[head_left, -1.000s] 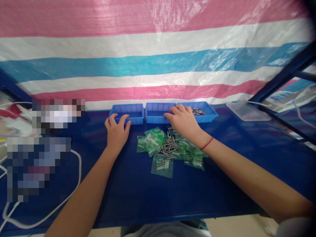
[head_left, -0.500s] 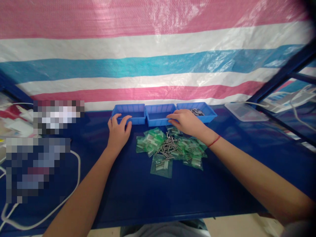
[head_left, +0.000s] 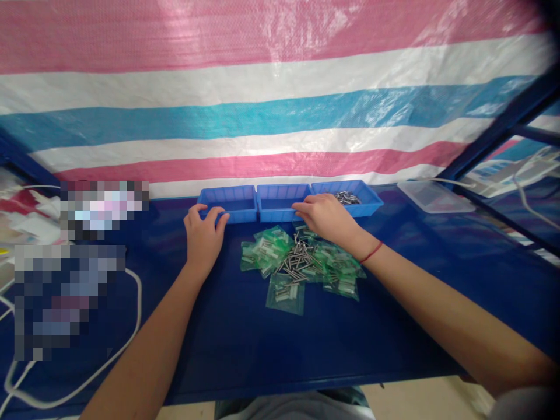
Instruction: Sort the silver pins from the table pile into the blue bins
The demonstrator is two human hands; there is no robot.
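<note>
Three blue plastic bins stand in a row at the back of the blue table. My left hand (head_left: 205,238) has curved fingers over the front rim of the left bin (head_left: 240,216), with the thumb near its front wall. At the front right of the middle bin (head_left: 275,214), my right hand (head_left: 328,217) pinches the rim. The right bin (head_left: 370,205) holds a heap of small metal pieces (head_left: 347,198), partly hidden by that hand. In front lies a pile of loose metal screws (head_left: 296,262) among green-tinted plastic packets (head_left: 273,248). A single packet (head_left: 285,294) lies nearest me.
A clear plastic lid or tray (head_left: 433,196) lies at the back right. White cable (head_left: 139,297) loops over the left side, beside blurred-out items. A striped plastic sheet (head_left: 280,116) hangs behind the bins, and a dark blue frame post (head_left: 490,131) rises at right.
My left hand has shifted slightly left and its fingers have drawn in at the rim. The left and middle bins' front edges now line up more closely. The pile is unchanged.
</note>
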